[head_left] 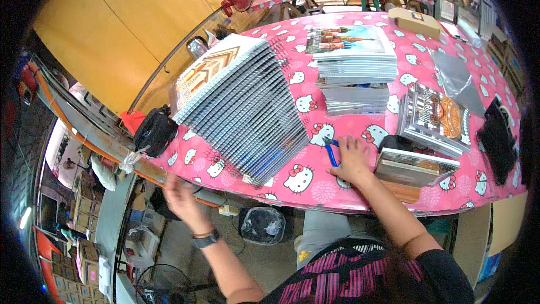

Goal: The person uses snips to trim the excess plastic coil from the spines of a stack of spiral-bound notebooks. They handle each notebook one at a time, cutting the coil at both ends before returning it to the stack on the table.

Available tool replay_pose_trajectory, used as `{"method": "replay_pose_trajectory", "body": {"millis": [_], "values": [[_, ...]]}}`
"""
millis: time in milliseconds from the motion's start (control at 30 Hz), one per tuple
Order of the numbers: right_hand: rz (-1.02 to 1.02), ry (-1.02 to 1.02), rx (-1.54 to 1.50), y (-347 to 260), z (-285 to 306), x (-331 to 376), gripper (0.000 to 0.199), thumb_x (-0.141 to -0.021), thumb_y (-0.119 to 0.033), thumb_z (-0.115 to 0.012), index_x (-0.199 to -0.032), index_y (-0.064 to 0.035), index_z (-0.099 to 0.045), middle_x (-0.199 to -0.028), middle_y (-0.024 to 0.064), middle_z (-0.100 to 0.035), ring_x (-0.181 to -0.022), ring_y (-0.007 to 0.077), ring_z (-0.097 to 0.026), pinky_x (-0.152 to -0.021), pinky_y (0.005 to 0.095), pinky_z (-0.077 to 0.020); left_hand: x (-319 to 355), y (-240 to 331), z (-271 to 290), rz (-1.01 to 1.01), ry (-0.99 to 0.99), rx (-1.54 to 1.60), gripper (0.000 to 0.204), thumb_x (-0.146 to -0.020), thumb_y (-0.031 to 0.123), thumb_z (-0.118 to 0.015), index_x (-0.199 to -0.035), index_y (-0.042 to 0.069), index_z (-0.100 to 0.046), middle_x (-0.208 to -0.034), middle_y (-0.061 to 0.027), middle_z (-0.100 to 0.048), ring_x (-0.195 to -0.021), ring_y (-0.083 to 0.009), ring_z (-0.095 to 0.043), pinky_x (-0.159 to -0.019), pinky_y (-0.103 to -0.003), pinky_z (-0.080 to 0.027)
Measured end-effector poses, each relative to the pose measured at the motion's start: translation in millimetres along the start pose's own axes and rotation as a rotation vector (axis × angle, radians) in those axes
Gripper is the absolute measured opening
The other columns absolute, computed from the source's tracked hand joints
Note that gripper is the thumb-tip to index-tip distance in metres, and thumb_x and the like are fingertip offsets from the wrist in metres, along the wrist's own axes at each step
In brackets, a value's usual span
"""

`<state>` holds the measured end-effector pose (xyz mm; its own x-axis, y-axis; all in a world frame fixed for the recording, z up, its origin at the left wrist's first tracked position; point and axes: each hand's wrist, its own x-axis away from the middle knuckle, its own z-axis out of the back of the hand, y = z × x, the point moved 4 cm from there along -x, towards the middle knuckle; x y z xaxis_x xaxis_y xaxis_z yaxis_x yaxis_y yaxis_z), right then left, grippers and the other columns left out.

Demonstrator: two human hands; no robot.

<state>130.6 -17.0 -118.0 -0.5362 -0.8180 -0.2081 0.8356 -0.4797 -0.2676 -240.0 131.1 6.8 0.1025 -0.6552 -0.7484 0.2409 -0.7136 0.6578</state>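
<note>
My right hand [353, 160] rests on the pink tablecloth with its fingers spread and open. Just left of its fingers lie blue-handled pliers [331, 152], which the hand does not grip; whether a fingertip touches them I cannot tell. Off the table's near left edge, my left hand [183, 202] is in the air, a little blurred, its fingers stretched out with nothing visible in them. Between and beyond the hands leans a large fanned stack of spiral-bound notebooks [247, 107]. To the right of my right hand stands a smaller pile of notebooks [416, 166].
More notebooks with a colourful building cover [354, 45] are piled at the far middle. Another pile [436, 115] lies at the right, beside a black cloth item [498, 141]. A black bag [154, 131] sits at the left edge. Below stands a lined bin [262, 225].
</note>
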Motion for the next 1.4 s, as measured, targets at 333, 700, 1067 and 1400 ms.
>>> {"method": "replay_pose_trajectory", "body": {"millis": [333, 700, 1067, 1400], "values": [[0.014, -0.046, -0.159, 35, -13, -6, 0.063, -0.067, -0.033, -0.069, -0.114, 0.0023, -0.048, -0.104, 0.0183, -0.049, -0.102, 0.0324, -0.046, -0.084, 0.0431, -0.0393, -120, 193, -248, -0.711, -1.093, -0.177, 0.074, -0.064, 0.023, -0.078, -0.127, 0.005, -0.043, -0.13, -0.0128, -0.043, -0.122, -0.0259, -0.039, -0.102, -0.034, -0.029], [-0.093, -0.363, -2.07, 5, 11, -14, 0.039, -0.076, -0.012, -0.056, -0.112, -0.0047, -0.045, -0.095, 0.0063, -0.051, -0.081, 0.0166, -0.054, -0.073, 0.0315, -0.0462, -131, 161, -311, -0.543, -1.51, -0.421, 0.043, -0.062, 0.024, -0.077, -0.097, 0.004, -0.063, -0.084, -0.0082, -0.064, -0.08, -0.0184, -0.057, -0.076, -0.03, -0.043], [0.228, -0.039, -1.661, -38, 73, -68, 0.036, -0.073, -0.003, -0.059, -0.107, -0.0026, -0.046, -0.089, 0.0046, -0.055, -0.08, 0.0111, -0.054, -0.073, 0.026, -0.0447, -115, 176, -321, -0.604, -1.48, -0.634, 0.047, -0.054, 0.02, -0.08, -0.094, 0.002, -0.064, -0.083, -0.0122, -0.065, -0.079, -0.0199, -0.06, -0.075, -0.031, -0.046], [0.258, 0.277, -1.295, -35, 88, -68, 0.036, -0.073, -0.013, -0.064, -0.105, -0.0024, -0.049, -0.087, 0.0084, -0.055, -0.08, 0.0177, -0.055, -0.072, 0.0297, -0.044, -111, 180, -326, -0.543, -1.518, -0.57, 0.041, -0.062, 0.02, -0.076, -0.097, 0.003, -0.065, -0.078, -0.0083, -0.066, -0.073, -0.0166, -0.06, -0.073, -0.029, -0.047]]}}
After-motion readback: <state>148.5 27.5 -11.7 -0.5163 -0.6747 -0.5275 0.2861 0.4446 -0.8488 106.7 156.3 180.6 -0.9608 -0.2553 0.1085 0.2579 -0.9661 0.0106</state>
